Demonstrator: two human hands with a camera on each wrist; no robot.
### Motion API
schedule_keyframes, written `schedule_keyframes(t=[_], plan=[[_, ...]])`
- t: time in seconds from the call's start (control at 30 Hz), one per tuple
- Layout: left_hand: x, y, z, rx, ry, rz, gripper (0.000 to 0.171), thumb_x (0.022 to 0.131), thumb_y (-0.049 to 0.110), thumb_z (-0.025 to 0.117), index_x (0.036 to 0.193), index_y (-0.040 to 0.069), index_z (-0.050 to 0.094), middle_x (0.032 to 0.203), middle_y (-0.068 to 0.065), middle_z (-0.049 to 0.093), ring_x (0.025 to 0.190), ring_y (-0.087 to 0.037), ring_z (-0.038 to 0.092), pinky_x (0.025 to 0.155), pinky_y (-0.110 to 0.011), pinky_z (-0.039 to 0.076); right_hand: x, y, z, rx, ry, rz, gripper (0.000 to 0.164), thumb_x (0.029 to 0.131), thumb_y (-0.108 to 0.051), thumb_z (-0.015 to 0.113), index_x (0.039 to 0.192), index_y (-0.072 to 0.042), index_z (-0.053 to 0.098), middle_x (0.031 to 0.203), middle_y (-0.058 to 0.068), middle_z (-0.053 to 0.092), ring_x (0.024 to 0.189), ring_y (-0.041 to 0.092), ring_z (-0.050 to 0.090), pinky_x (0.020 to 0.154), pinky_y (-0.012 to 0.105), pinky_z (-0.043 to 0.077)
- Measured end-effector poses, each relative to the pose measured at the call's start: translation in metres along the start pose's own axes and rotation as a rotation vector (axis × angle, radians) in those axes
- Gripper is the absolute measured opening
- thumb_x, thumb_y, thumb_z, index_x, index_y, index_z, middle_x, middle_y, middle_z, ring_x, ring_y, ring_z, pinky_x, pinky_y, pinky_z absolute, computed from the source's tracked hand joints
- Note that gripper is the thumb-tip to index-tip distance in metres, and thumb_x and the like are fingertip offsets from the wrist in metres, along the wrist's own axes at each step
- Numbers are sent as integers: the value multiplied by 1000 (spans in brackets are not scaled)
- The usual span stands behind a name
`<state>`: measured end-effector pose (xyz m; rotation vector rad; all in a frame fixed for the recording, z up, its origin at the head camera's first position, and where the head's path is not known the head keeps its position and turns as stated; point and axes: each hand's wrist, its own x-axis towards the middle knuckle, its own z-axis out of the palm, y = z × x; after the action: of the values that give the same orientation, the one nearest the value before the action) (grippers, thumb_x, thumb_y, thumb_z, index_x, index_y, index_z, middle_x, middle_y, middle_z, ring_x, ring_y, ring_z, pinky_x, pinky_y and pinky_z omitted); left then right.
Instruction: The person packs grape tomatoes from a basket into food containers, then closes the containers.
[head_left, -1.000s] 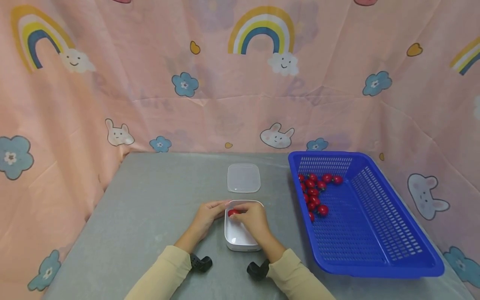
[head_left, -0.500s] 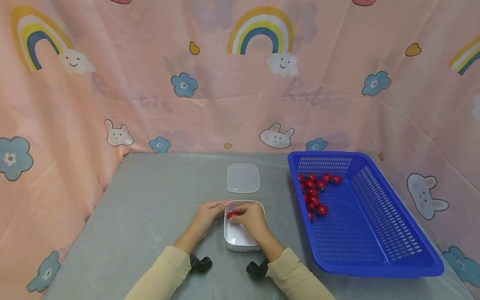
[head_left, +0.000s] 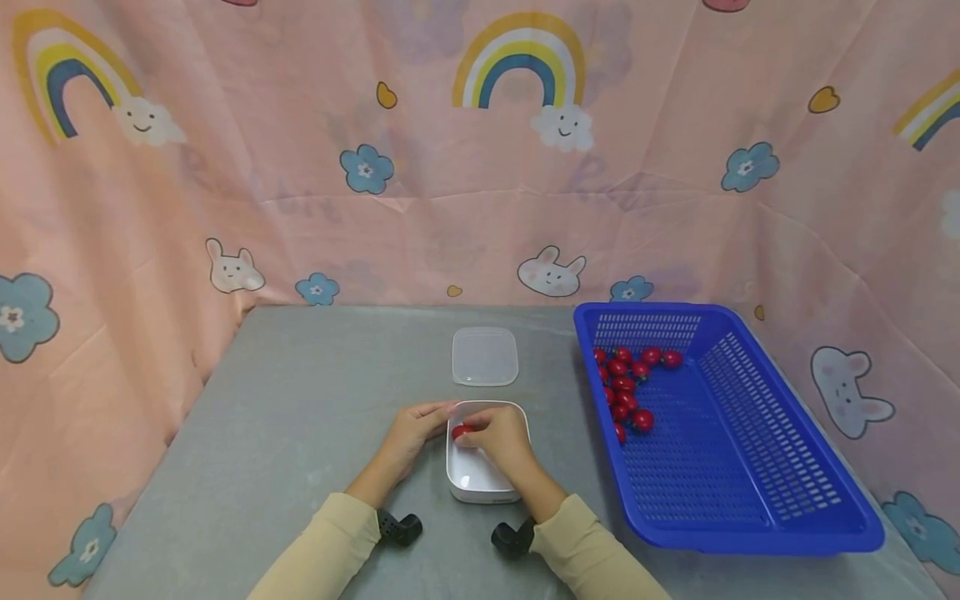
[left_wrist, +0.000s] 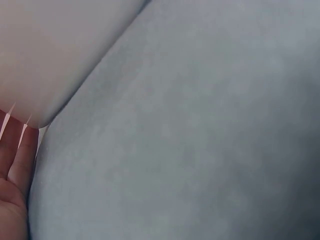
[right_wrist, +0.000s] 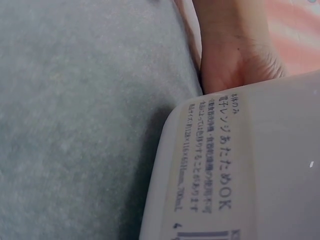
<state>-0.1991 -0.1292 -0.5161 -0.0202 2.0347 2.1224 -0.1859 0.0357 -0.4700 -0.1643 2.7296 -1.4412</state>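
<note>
- The right hand point(head_left: 506, 435) is inside the white container point(head_left: 480, 477), and its thumb and fingers pinch one red tomato point(head_left: 461, 432).
- This tomato is by the left wall of the container; whether it touches the bottom, one cannot tell.
- The left hand point(head_left: 415, 427) has its fingers straight, and they lie against the outside of the same wall.
- A translucent lid point(head_left: 485, 357) lies flat on the grey bench point(head_left: 322, 392), just beyond the container.
- To the right stands a blue basket point(head_left: 720, 492), with more tomatoes point(head_left: 622, 384) gathered along its left side.
</note>
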Motion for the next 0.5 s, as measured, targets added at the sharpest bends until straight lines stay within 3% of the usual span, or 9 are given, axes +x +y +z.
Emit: schedule_keyframes(t=[0.27,0.5], plan=[[0,0,-1,20,-1,8,38,96,16,64,123,-10,64,126,-22,66,115,-27,67,102,-38,52,0,0,1,-7,-11,48,24,70,-6,88,92,1,79,91,13,78,90,24,71,76,33,56],[0,-1,0,1,6,0,37,95,15,64,123,-10,64,126,-23,66,105,-16,71,99,-35,54,2,2,3,2,5,42,24,69,-6,88,90,2,79,89,14,78,91,25,72,73,30,55]])
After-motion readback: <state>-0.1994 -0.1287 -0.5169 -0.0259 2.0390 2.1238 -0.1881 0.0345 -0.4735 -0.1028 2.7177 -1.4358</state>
